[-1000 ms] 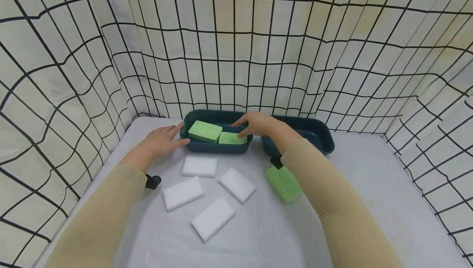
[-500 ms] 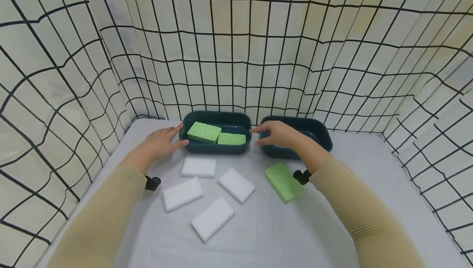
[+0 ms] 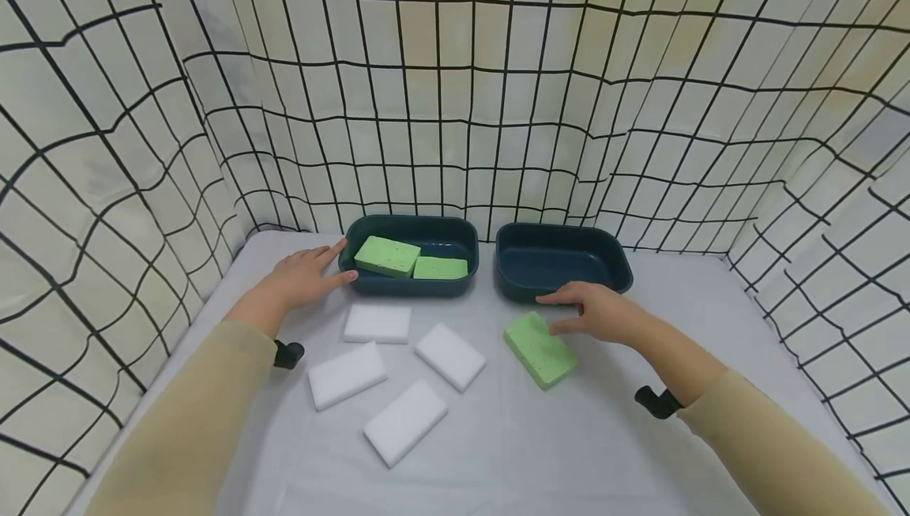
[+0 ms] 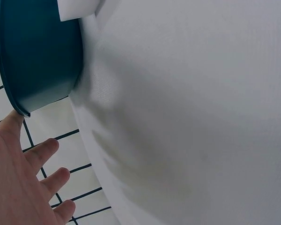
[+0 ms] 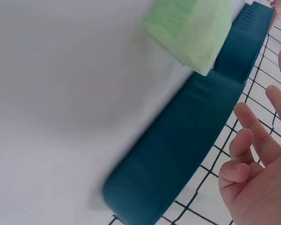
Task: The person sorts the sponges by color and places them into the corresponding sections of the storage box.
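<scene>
My left hand touches the left end of a dark teal tub, its thumb and index fingertips at the rim. Two green sponges lie inside that tub, side by side. Over the table, my right hand hovers with fingers spread, holding nothing. Just below and left of its fingertips is a third green sponge, lying flat; whether the thumb touches it I cannot tell. In the right wrist view the same green sponge appears apart from the hand.
A second teal tub, with nothing in it, stands right of the first. Several white sponges lie on the white tabletop in front of the left tub. Black wire mesh rises behind and at both sides.
My right hand has left the sponges in the left tub and moved right and toward me, to the loose green sponge. The left hand has stayed at the tub's end.
</scene>
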Tool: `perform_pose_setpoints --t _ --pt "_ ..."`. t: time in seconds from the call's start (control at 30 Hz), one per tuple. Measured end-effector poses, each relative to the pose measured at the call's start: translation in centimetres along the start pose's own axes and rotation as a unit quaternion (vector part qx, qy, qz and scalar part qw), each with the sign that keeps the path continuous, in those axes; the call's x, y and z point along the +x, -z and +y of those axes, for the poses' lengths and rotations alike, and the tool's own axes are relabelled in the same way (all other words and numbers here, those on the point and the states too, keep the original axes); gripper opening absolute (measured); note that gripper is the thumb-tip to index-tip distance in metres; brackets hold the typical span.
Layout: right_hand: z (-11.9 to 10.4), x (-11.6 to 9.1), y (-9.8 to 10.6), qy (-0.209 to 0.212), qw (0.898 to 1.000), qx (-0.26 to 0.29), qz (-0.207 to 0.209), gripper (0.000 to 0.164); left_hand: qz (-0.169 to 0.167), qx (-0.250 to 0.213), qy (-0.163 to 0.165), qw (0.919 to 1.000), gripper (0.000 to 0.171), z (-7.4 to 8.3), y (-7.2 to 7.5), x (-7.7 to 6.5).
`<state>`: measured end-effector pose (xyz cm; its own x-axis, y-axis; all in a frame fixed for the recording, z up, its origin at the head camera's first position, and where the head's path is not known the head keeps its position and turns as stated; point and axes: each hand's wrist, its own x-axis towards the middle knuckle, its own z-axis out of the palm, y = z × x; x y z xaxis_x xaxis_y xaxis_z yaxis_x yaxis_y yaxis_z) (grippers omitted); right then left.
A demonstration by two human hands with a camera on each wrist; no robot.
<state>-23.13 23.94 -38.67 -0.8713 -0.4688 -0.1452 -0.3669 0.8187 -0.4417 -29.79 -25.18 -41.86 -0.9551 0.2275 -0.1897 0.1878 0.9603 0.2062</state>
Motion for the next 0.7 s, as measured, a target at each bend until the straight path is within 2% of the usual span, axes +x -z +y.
perform_pose_setpoints --t 0.13,0.27,0.6,0.7 --pt "0.5 -1.5 -0.6 -0.017 1.000 0.001 0.002 0.055 0.000 0.001 0.000 1.0000 0.100 -0.1 0.0 0.0" --pt "0.5 -2.1 -1.4 -0.036 0.999 0.001 -0.013 0.059 0.000 0.000 -0.001 1.0000 0.100 -0.1 0.0 -0.1" --pt "0.2 -1.6 -4.0 -0.024 0.995 -0.091 -0.031 0.073 -0.002 -0.006 -0.008 1.0000 0.097 0.0 0.1 -0.2" --pt "0.0 -1.5 -4.5 -0.036 0.993 -0.112 -0.029 0.074 0.000 -0.005 -0.010 0.9999 0.098 0.0 0.1 -0.2"
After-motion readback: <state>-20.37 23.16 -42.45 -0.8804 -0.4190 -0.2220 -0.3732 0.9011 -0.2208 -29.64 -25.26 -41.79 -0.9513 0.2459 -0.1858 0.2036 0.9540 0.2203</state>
